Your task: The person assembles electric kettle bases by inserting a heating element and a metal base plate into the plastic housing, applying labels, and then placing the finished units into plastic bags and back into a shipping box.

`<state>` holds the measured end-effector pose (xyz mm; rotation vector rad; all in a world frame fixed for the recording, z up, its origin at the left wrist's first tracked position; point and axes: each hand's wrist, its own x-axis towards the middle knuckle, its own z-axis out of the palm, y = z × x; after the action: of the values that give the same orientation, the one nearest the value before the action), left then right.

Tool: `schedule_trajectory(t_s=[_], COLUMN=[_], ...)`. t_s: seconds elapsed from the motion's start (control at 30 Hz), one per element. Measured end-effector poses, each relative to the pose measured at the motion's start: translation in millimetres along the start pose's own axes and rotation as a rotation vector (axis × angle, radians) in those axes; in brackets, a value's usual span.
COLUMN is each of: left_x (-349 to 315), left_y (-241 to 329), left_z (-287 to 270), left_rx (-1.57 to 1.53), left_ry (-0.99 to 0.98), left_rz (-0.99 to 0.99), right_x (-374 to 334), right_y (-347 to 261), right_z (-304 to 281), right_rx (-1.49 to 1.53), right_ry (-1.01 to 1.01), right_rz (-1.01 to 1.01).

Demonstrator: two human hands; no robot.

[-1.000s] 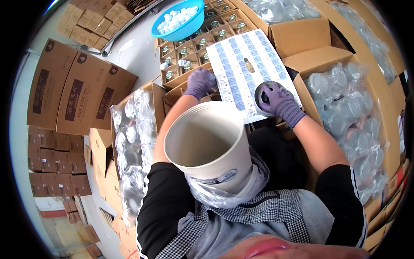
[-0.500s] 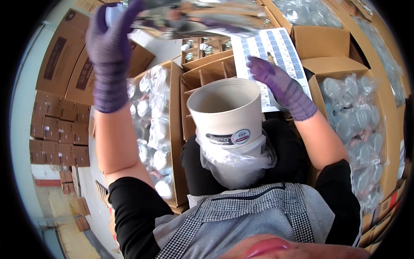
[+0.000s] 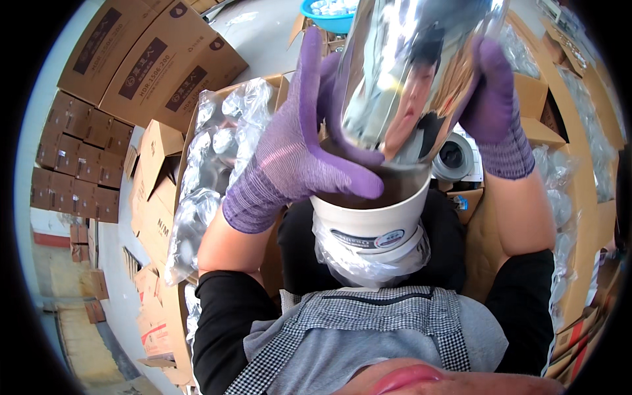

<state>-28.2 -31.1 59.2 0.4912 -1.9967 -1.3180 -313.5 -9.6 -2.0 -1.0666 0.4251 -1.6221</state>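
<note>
A large mirror-bright silver cylinder (image 3: pixel 395 85), resembling a vacuum flask liner, is held tilted, its lower end at the mouth of a white plastic container (image 3: pixel 411 217). My left hand (image 3: pixel 283 148), in a purple glove, cups the cylinder's lower left side, thumb stretched across the container's mouth; some fingers are hidden behind the cylinder. My right hand (image 3: pixel 494 99), also gloved, presses against its right side with fingers partly hidden. The container stands between my thighs with clear plastic film (image 3: pixel 375 263) bunched around it. How far the cylinder reaches inside cannot be seen.
An open carton of film-wrapped silver pieces (image 3: pixel 227 141) stands at left, near large closed cartons (image 3: pixel 158 69). More wrapped pieces (image 3: pixel 559 191) fill a carton at right. Behind the container is a grey ring-shaped part (image 3: pixel 454 158). A blue basin (image 3: pixel 329 21) stands at the far side.
The silver cylinder has come down from the upper left, swinging from nearly level to steep over the container. My left hand has lowered with it, and my right hand has moved onto its side.
</note>
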Motion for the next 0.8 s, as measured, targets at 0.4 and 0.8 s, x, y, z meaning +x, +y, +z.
schedule_trajectory(t_s=[0.4,0.8], left_x=[-38,-63], left_y=[-2,30], left_z=[-3,-17], left_rx=[-0.191,0.179], left_ry=[0.139,-0.122], left_rz=[-0.207,-0.280], right_x=[-88,-94], right_y=[22,4], right_z=[93,98], right_rx=[-0.858,-0.993], right_ry=[-0.101,-0.300], right_rz=[0.007,0.002])
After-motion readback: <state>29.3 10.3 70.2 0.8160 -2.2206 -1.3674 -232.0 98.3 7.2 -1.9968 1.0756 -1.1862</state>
